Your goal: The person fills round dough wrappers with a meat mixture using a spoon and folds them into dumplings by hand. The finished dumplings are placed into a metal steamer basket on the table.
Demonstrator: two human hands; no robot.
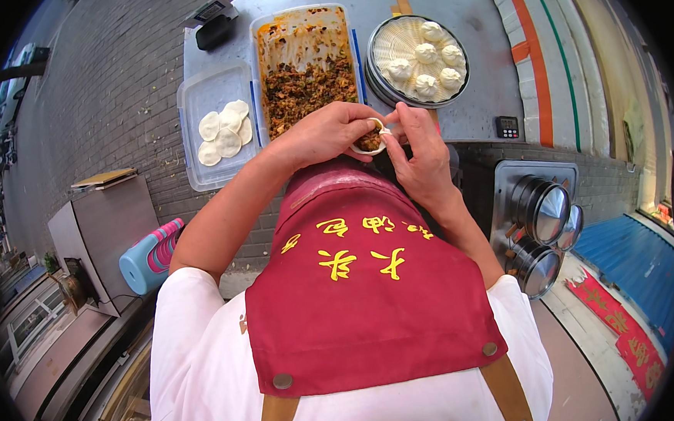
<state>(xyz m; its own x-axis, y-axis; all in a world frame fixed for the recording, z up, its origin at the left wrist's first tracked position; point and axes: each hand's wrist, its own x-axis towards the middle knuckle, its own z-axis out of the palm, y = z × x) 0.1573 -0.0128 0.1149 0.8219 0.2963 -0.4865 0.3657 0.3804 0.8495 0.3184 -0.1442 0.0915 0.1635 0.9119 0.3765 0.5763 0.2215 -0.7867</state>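
My left hand point(323, 131) cradles a half-closed filled bun point(371, 141), its brown minced filling showing inside the white dough rim. On the bun's right side, the thumb and fingers of my right hand point(423, 156) pinch the edge into small folds. Just beyond my hands stands a clear plastic tub of chopped filling point(309, 88), its far end mostly scraped down. Round dough wrappers point(228, 142), several of them overlapping, lie in a shallow clear plastic lid point(213, 79) at the left. Several pleated buns point(426, 53) sit apart on a round woven steamer mat point(390, 45) at the right.
A small digital timer point(506, 126) rests at the metal table's point(488, 85) right front corner. White foam boxes point(559, 52) border its right side. Stacked round steamer pans point(539, 209) stand lower right, stacked plastic stools point(149, 259) lower left. A black object point(214, 33) lies at the far left corner.
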